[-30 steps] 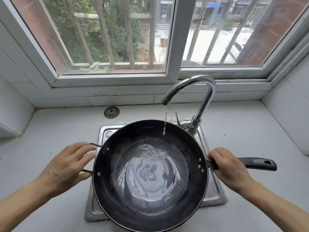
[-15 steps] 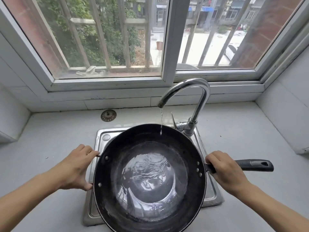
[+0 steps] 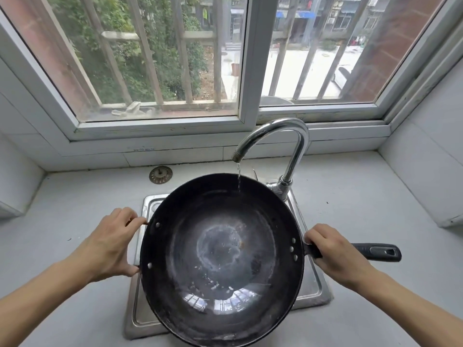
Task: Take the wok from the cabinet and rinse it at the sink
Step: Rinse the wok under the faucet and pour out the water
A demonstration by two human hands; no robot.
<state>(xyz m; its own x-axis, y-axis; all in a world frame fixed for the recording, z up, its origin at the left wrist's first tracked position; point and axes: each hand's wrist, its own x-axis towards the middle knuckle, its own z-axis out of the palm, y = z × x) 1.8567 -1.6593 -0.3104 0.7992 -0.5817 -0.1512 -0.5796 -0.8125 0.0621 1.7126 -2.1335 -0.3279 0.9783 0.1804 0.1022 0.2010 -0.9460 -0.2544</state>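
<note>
A large black wok [image 3: 220,249] is held over the steel sink [image 3: 314,289], tilted toward me, with its water pooled at the near side. My left hand [image 3: 107,244] grips the small loop handle on the wok's left rim. My right hand [image 3: 333,254] is closed around the long black handle [image 3: 375,252] close to the rim. A thin stream of water runs from the curved chrome faucet [image 3: 283,144] onto the wok's far inner wall.
A round metal sink strainer [image 3: 160,174] lies on the grey countertop [image 3: 75,201] behind the sink at the left. A white-framed window with bars rises behind the faucet. White tiled walls close in on both sides.
The wok has tipped toward me, so the water slid from its centre to the near side. My left hand closed onto the loop handle. The stream now strikes the far wall.
</note>
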